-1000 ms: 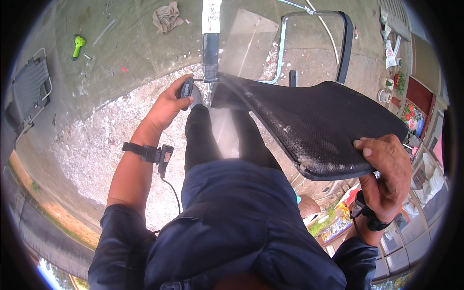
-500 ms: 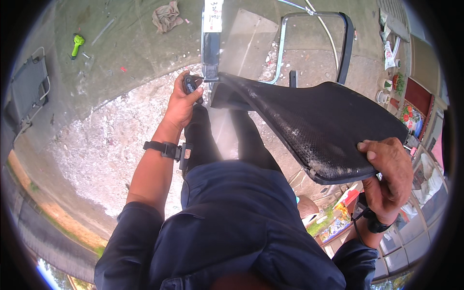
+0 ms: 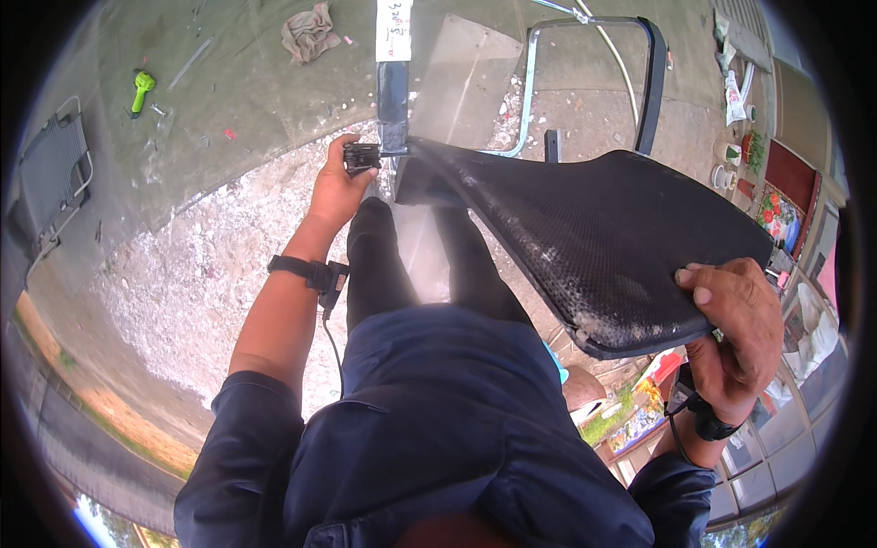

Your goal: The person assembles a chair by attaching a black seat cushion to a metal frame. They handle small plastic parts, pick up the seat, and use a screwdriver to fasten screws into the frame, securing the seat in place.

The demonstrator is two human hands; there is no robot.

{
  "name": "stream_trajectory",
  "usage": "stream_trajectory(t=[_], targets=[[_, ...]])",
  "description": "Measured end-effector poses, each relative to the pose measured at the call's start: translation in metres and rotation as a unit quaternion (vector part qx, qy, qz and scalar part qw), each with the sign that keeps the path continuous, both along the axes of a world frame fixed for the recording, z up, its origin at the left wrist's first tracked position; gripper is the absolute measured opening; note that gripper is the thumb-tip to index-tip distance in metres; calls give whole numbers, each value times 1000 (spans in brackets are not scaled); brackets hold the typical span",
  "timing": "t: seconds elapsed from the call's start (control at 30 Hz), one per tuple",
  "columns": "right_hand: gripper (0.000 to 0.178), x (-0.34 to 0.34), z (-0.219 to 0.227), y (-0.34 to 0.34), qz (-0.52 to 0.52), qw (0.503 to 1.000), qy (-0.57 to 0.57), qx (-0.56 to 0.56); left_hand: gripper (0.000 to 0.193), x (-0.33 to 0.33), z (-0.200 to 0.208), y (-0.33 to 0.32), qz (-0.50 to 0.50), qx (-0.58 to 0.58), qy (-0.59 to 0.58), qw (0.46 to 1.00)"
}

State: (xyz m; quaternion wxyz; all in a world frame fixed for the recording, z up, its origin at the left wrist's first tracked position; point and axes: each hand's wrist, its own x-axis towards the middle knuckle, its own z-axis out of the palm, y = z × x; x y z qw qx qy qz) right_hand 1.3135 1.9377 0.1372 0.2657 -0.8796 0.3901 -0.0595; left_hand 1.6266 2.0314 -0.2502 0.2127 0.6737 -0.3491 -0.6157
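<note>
My left hand point(image 3: 342, 183) pinches a black folding hex key set point(image 3: 361, 159). A thin key sticks out of it towards the lower end of a dark upright bar point(image 3: 393, 105). Whether the tip sits in a screw there is too small to tell. Beside that bar starts a large, curved black chair panel point(image 3: 630, 215), which stretches to the right. White dust marks its textured near side. At the panel's right corner, my right hand point(image 3: 735, 324) grips the edge between thumb and fingers.
Beyond the panel stands a bent tube frame point(image 3: 650, 82). A green power tool point(image 3: 142, 91) and a crumpled rag point(image 3: 309, 33) lie on the floor at the back left. Left is a folding chair point(image 3: 59, 173); flower pots point(image 3: 722, 175) line the right. Pale rubble point(image 3: 210, 265) covers the ground near me.
My left hand has turned the hex key set, so its ridged side now faces up, and has shifted slightly left. My right hand and the panel have barely moved.
</note>
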Motion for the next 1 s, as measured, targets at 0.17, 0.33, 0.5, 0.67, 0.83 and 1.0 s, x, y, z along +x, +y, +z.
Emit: stream_trajectory(t=[0.17,0.33,0.5,0.67,0.83,1.0], targets=[[30,0,-2,-1,-2,1000,-8,-1,54,10,24,-17,60,102,152,981],[31,-1,0,-2,-5,1000,-5,12,37,25,20,-25,190,173,298,919],[30,-2,1,-1,-6,1000,0,17,44,19,8,-36,239,109,301,917],[29,-3,0,-1,-5,1000,-1,16,69,33,-2,-44,190,105,320,922],[29,-5,-2,0,0,1000,-2,13,78,35,10,-56,92,66,308,945],[28,-4,-1,-1,-5,1000,-2,18,77,34,8,-56,58,50,276,958]])
